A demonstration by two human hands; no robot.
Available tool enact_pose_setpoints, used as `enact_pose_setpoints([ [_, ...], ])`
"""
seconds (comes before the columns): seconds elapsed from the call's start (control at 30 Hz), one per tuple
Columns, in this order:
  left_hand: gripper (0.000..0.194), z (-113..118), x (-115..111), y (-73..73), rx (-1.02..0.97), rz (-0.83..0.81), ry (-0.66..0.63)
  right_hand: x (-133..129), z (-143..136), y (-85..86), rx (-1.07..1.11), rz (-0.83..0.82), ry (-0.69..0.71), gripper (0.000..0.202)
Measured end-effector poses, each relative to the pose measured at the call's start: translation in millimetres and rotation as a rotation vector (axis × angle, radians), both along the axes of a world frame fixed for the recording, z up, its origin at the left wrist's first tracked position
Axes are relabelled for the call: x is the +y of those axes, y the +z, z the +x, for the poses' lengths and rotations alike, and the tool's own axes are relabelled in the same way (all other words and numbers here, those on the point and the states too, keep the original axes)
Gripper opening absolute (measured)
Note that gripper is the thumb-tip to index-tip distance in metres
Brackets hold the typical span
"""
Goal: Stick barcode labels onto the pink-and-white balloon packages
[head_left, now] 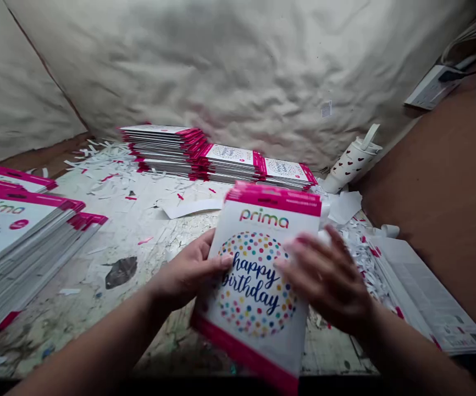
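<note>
Over a scuffed white table (pixel 118 236), before creased sheeting (pixel 263 66); held up at centre, a pink-and-white "happy birthday" packet (pixel 258 280), gripped at its left edge in the left hand (pixel 191 269), with thumb on the front; over its right side, the right hand (pixel 328 275), blurred, fingers spread, contact impossible to tell; beyond, stacked packets (pixel 166 148) beside shredded paper (pixel 101 165); at left, more piles (pixel 27 264); at right, a heart-patterned tumbler (pixel 348 168)

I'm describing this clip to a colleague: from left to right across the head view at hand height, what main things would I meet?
Packet stack, left hand, birthday packet, right hand, pale flat packages.
</note>
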State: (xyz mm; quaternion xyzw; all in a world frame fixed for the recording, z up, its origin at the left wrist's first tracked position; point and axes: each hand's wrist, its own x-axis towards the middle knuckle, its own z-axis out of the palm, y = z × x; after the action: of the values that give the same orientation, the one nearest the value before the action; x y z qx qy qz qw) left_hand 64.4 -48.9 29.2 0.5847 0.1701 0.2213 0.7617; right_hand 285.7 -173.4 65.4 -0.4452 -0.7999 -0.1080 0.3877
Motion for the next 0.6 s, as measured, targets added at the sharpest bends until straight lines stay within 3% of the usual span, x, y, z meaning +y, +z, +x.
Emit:
enact_pose_setpoints([
  [0.07, 0.041, 0.9, -18.4, -4.2, -0.069, 0.014, 0.188, -9.5, -0.5, -14.7, 0.443, -0.043, -0.091, 0.048],
  [0.17, 0.035, -3.7, -44.7, -16.6, -0.097, 0.19, 0.294, -20.4, -9.3, -35.5, 0.882, -0.337, -0.004, 0.036],
  [0.27, 0.042, -5.5, -62.7, -18.4, -0.097, 0.454, 0.385, -32.1, -30.2, -46.8, 1.028, -0.443, 0.004, 0.023],
  [0.4, 0.07, 1.2, -75.0, 0.3, -0.185, 0.577, 0.523, -39.3, -52.1, -42.3, 1.119, -0.39, 0.052, 0.045],
  [0.5, 0.056, 7.6, -80.7, 15.4, -0.192, 0.504, 0.557, -35.9, -58.5, -35.3, 1.241, -0.323, 0.091, 0.047],
  [0.6, 0.032, 11.5, -84.3, 22.1, -0.131, 0.405, 0.671, -29.7, -60.7, -32.8, 1.339, -0.275, 0.026, 0.033],
])
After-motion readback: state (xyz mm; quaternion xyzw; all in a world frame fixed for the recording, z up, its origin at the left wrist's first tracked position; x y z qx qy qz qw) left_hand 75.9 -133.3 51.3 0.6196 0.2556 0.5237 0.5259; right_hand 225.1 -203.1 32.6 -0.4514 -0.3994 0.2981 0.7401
